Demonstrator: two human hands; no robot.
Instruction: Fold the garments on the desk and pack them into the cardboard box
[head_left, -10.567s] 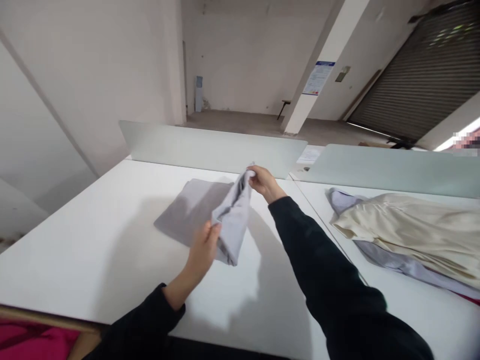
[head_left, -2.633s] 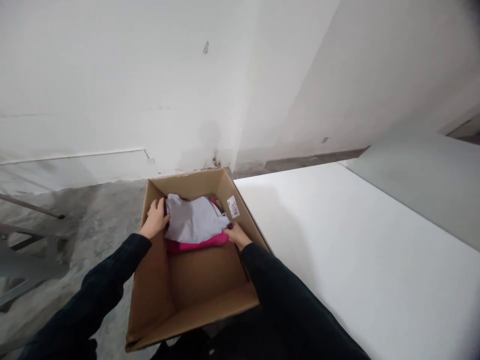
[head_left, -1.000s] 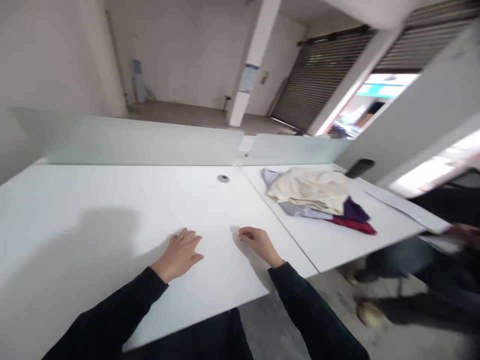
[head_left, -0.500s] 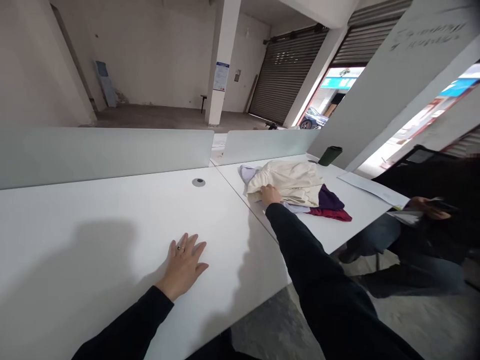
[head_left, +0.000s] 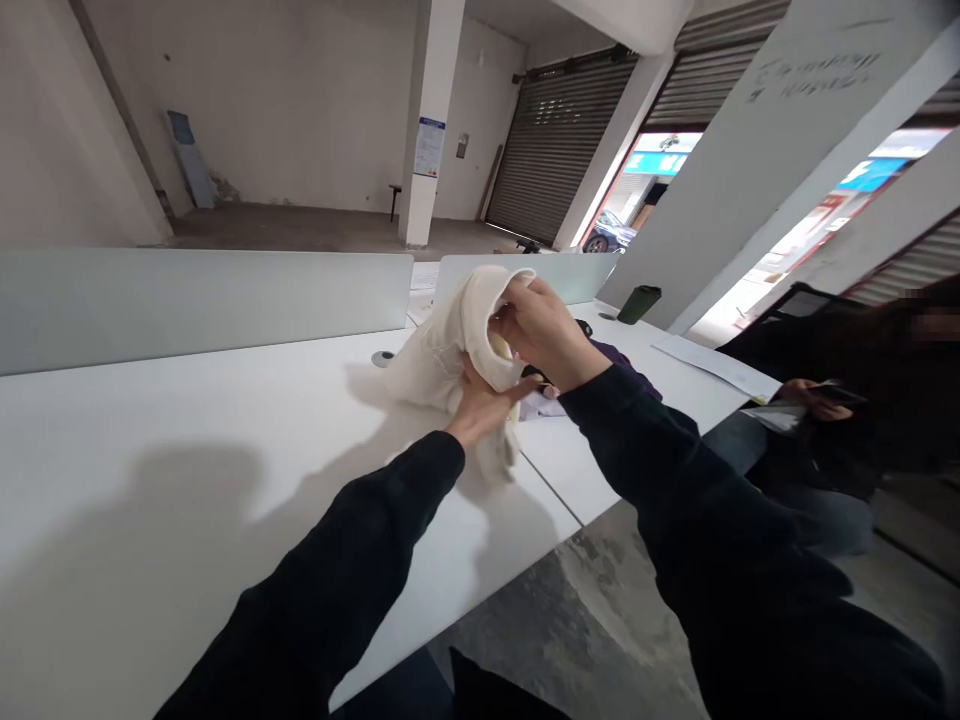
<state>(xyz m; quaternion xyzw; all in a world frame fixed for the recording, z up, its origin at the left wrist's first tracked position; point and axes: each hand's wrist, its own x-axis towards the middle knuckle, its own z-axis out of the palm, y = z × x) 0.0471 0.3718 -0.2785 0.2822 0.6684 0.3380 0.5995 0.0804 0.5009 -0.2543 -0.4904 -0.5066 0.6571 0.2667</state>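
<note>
Above the white tabletop (head_left: 300, 390), left hand (head_left: 478, 402) low, right hand (head_left: 544, 325) arched over, fingers grasp cream garment (head_left: 435, 350).

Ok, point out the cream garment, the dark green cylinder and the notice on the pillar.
Cream garment (head_left: 442, 338): head view, fabric left of its opening.
Dark green cylinder (head_left: 639, 306): head view, middle of its side.
Notice (head_left: 430, 147): head view, middle of its printed face.

Pillar notice (head_left: 430, 147), wall handwriting (head_left: 814, 78), blue sign (head_left: 658, 162): illegible.
</note>
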